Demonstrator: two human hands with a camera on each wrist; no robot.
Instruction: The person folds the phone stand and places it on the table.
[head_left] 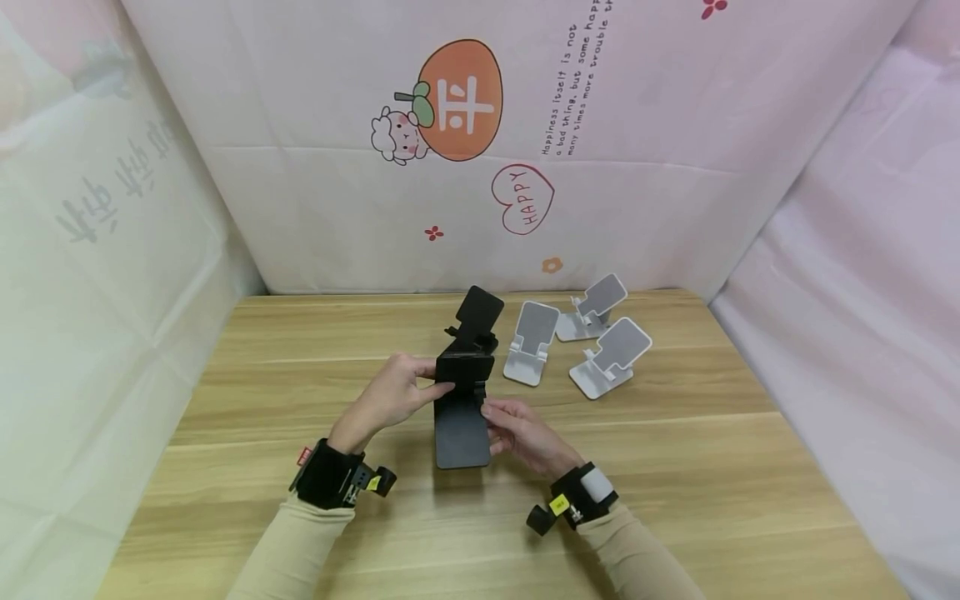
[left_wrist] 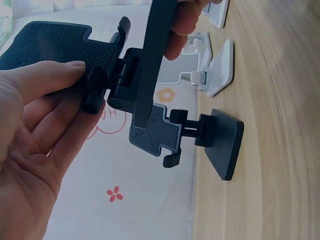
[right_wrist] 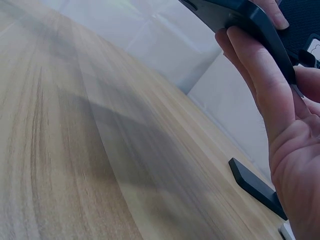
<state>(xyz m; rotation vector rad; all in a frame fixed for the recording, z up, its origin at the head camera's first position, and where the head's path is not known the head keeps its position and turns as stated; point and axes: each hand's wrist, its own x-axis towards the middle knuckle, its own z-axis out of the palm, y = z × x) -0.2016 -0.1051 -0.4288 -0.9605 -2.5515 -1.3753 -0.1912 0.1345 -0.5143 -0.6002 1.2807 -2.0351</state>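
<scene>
A black folding phone stand (head_left: 461, 437) is held above the table between both hands. My left hand (head_left: 392, 393) pinches its cradle plate (left_wrist: 52, 42), thumb on the textured face and fingers behind it. The right hand (head_left: 528, 437) grips the side of the flat base, with the thumb on one face and fingers underneath, as the right wrist view shows. In the left wrist view the hinge (left_wrist: 125, 82) joins plate and base at an angle. Just beyond, a second black phone stand (head_left: 480, 313) stands unfolded on the table, partly hidden by the held one in the head view.
Three white phone stands with grey pads, one upright (head_left: 536, 329), one at the back (head_left: 603, 296) and one nearer (head_left: 621, 346), stand to the right. The wooden table (head_left: 300, 358) meets a printed cloth backdrop (head_left: 337, 217), with cloth walls at both sides.
</scene>
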